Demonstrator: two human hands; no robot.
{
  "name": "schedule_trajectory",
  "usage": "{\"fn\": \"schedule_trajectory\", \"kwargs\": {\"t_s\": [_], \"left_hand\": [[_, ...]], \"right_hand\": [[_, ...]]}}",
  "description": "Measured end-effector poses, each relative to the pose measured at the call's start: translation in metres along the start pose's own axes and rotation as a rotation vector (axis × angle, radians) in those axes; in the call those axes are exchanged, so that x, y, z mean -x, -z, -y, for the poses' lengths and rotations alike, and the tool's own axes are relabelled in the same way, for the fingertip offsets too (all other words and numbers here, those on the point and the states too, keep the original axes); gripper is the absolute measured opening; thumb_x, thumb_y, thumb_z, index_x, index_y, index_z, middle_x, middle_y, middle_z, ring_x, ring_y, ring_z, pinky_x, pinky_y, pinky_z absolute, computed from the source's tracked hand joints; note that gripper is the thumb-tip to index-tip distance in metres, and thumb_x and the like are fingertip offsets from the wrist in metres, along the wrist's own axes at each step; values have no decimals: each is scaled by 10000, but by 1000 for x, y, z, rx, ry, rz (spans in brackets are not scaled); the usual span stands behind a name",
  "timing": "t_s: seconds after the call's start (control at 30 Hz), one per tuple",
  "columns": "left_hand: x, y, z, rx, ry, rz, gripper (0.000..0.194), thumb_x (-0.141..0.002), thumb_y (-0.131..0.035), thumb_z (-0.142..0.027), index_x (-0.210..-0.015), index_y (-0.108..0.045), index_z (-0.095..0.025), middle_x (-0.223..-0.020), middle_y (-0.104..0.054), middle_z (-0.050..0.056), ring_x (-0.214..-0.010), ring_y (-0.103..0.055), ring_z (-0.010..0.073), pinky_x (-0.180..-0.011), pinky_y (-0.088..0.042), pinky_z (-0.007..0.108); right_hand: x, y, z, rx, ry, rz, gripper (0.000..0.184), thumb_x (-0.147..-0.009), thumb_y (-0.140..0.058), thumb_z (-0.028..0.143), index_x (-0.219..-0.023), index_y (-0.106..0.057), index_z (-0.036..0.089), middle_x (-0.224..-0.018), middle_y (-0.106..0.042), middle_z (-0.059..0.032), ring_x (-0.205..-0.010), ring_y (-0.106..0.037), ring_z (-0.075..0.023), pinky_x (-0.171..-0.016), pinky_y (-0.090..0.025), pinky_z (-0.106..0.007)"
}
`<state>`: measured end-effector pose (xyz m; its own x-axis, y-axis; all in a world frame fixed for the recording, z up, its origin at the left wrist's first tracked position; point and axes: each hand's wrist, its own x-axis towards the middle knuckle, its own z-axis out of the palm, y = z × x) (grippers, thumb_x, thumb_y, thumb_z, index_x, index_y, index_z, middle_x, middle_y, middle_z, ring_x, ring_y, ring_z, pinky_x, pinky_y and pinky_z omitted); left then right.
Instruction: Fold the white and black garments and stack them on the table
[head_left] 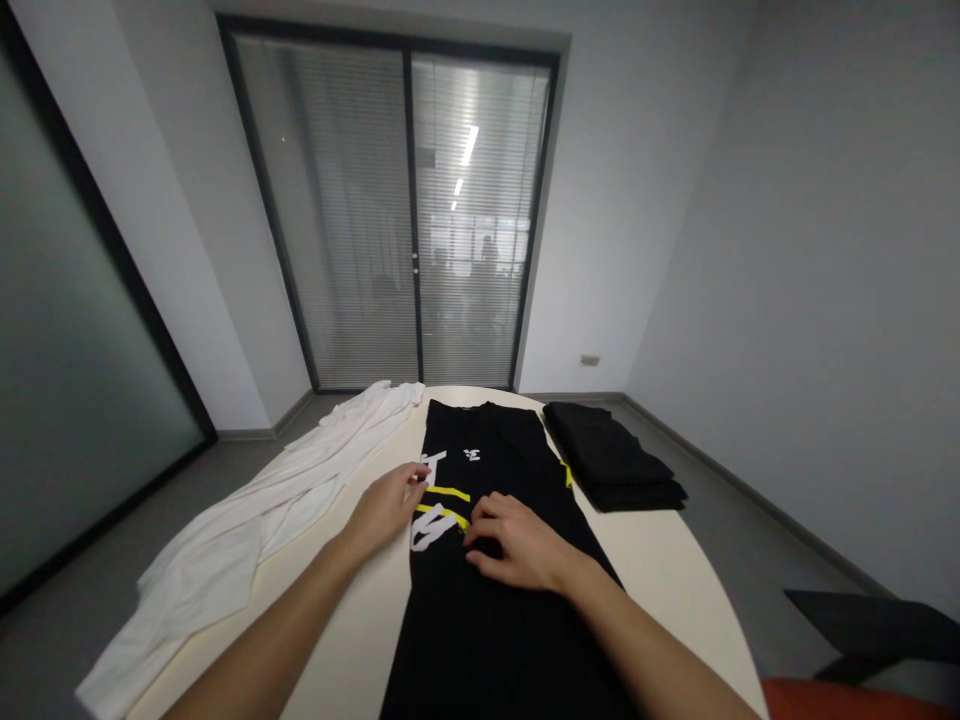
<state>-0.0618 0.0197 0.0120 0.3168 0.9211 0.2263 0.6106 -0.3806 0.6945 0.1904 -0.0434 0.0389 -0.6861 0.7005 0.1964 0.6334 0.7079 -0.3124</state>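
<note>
A long black shirt point(517, 620) with white and yellow print lies spread lengthwise on the pale table point(679, 570). At its left edge, beside the white lettering, my left hand point(386, 508) rests with its fingertips on the cloth and the thumb a little apart from them. My right hand point(517, 540) is over the middle of the shirt, fingers bent and touching the fabric near the yellow stripe. A gap shows between that thumb and the fingers. Neither hand visibly grips the cloth.
White clothing point(300, 490) lies loosely along the table's left side. A stack of folded black clothes point(611, 460) sits at the right edge. A chair with a black armrest point(877, 625) and red seat point(832, 700) stands at the lower right. Blinds cover the glass partition point(397, 210) behind.
</note>
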Motion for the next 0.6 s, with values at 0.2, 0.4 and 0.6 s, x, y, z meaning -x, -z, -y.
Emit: {"fn": "schedule_trajectory", "kwargs": {"t_s": [0.2,0.4,0.6], "left_hand": [[-3,-7,38,-351,-126,146,414,-973,-454,-386,-1334,-594,-239,-1491,-506,72,-1429,-376,281,-1197,-191,541],[-4,-9,38,-399,-121,166,427,-987,-422,-399,-1344,-587,-232,-1524,-462,71,-1463,-319,261,-1203,-163,540],[-4,-7,42,-365,-107,190,439,-984,-418,-418,-1355,-575,-244,-1540,-440,73,-1466,-310,269,-1197,-166,552]], "right_hand": [[-1,-18,64,-4,385,109,383,-925,-581,470,-1257,-612,282,-1130,-657,-14,-967,-586,-161,-830,-403,-289],[-3,-55,80,110,590,84,208,-1003,-490,377,-1127,-619,270,-1154,-666,25,-1006,-567,-151,-764,-391,-281],[-1,-40,79,-58,569,137,223,-1012,-475,359,-1173,-584,252,-1236,-647,25,-998,-596,-112,-838,-420,-215]]}}
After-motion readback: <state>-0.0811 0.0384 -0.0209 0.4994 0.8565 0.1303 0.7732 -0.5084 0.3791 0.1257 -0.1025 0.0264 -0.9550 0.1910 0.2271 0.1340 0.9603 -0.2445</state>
